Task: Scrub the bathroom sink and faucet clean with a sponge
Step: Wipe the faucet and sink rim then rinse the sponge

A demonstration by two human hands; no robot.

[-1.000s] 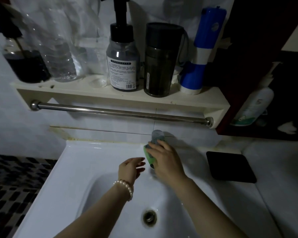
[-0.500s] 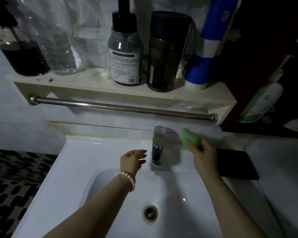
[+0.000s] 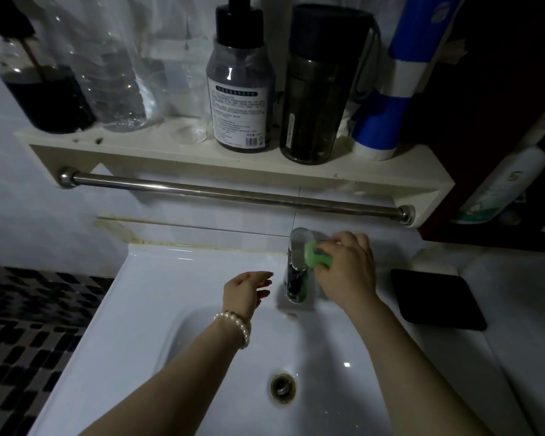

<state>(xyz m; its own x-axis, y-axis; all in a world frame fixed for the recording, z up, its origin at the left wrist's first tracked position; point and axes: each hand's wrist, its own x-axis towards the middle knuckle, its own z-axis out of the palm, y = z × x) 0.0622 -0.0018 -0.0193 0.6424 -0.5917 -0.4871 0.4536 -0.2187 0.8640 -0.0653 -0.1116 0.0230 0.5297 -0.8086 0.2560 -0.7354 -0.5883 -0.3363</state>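
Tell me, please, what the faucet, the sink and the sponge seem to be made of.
Faucet: likely chrome-plated metal; it is shiny and mirrors its dark surroundings.
Sink: probably glazed white ceramic; smooth and glossy, with bright light spots.
Sponge: looks like soft green foam, matte, bent in the right hand; its exact material is unclear.

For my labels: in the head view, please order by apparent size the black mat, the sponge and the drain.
1. Black mat, clearly largest.
2. Drain and sponge: unsure, since the right hand hides part of the sponge.
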